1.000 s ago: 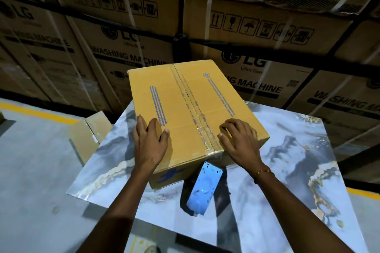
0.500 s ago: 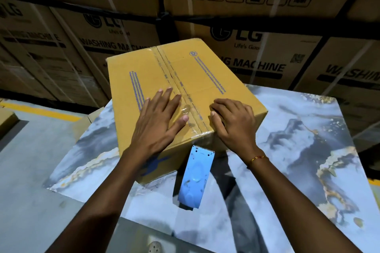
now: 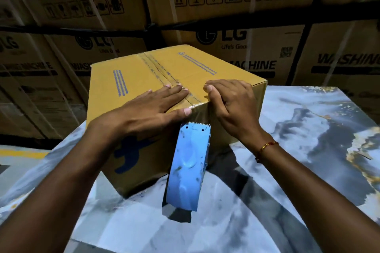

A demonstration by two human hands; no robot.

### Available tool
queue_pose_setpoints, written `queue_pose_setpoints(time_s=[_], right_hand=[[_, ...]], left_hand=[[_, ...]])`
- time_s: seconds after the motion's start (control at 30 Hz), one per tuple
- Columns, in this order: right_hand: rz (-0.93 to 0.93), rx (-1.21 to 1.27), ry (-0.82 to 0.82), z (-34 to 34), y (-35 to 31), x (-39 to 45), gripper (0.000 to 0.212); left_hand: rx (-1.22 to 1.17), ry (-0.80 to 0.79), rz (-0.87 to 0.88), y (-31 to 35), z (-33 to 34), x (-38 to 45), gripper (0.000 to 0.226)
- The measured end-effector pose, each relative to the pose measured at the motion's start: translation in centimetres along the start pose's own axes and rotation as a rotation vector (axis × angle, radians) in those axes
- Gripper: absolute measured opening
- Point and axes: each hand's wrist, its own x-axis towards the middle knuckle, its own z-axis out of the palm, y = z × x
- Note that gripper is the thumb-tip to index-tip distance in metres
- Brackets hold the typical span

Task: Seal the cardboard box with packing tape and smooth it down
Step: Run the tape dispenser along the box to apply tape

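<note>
A yellow cardboard box [image 3: 127,68] stands on the marble-patterned table [image 3: 308,150], its flaps closed. Clear packing tape [image 3: 158,70] runs along the centre seam and over the near edge. My left hand [image 3: 152,107] lies flat on the box top, fingers across the taped seam, thumb at the near edge. My right hand [image 3: 230,102] rests with curled fingers on the near right part of the top, thumb down the front face. A blue tape dispenser [image 3: 188,166] leans against the box front, its toothed blade up, held by neither hand.
Large brown strapped washing machine cartons [image 3: 226,26] form a wall close behind the table. The table's near edge [image 3: 123,246] and left edge drop to a grey floor with a yellow line [image 3: 20,152].
My left hand slid from the left flap across onto the taped seam and flattened. My right hand stayed near the front right edge. The view moved closer to the box.
</note>
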Motion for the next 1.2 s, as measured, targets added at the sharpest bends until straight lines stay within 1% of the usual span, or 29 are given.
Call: queue_pose_setpoints(time_s=[0.13,0.23,0.33,0.4,0.47,0.5,0.6,0.67,0.73,0.8,0.87,0.93,0.97,1.07,1.13,1.2], right_hand=[[-0.045,0.015,0.052,0.0,-0.1,-0.9,0.037],[-0.052,0.073,0.026,-0.8,-0.3,-1.3,0.034],[0.046,0.155,-0.002,-1.7,-1.1,-1.8,0.034],[0.124,0.219,0.024,-2.2,-2.1,-2.3,0.031],[0.162,0.223,0.046,-2.5,-3.6,-3.5,0.031],[0.179,0.196,0.047,-2.5,-4.4,-4.2,0.036],[0.244,0.070,0.015,-2.9,-7.2,-6.6,0.058],[0.287,-0.010,-0.094,-3.0,-9.2,-7.9,0.076],[0.317,-0.070,-0.204,-3.0,-10.6,-8.8,0.093],[0.355,-0.056,-0.255,-3.1,-11.3,-9.0,0.100],[0.389,-0.037,-0.296,-3.4,-11.5,-8.7,0.101],[0.409,-0.036,-0.331,-3.6,-11.3,-8.3,0.100],[0.411,-0.033,-0.342,-3.7,-11.2,-8.3,0.099],[0.403,-0.036,-0.367,-3.7,-11.0,-8.5,0.090],[0.393,-0.019,-0.387,-3.4,-11.0,-9.0,0.083],[0.385,0.036,-0.396,-2.9,-11.1,-9.6,0.078]], left_hand=[[0.006,0.018,0.028,0.1,0.0,-0.4,0.081],[0.002,0.049,0.026,0.5,0.1,-1.1,0.076],[0.028,0.093,-0.036,0.7,0.3,-1.7,0.084],[0.040,0.102,-0.100,0.6,0.3,-1.8,0.088],[0.035,0.115,-0.123,0.4,0.4,-1.9,0.092],[0.036,0.121,-0.122,0.5,0.5,-2.0,0.093],[0.031,0.124,-0.125,0.6,0.4,-2.0,0.097],[0.037,0.128,-0.141,0.7,0.5,-2.0,0.096],[0.054,0.139,-0.144,0.7,0.5,-2.0,0.102],[0.075,0.167,-0.149,0.6,0.6,-2.1,0.099],[0.098,0.196,-0.159,0.1,0.6,-2.3,0.092],[0.110,0.199,-0.167,-1.0,0.4,-2.9,0.093],[0.105,0.197,-0.172,-1.6,0.4,-3.3,0.098],[0.074,0.204,-0.180,-3.8,0.2,-4.2,0.124],[0.062,0.220,-0.179,-4.6,0.4,-4.4,0.128],[0.051,0.229,-0.174,-4.4,0.4,-4.4,0.124]])
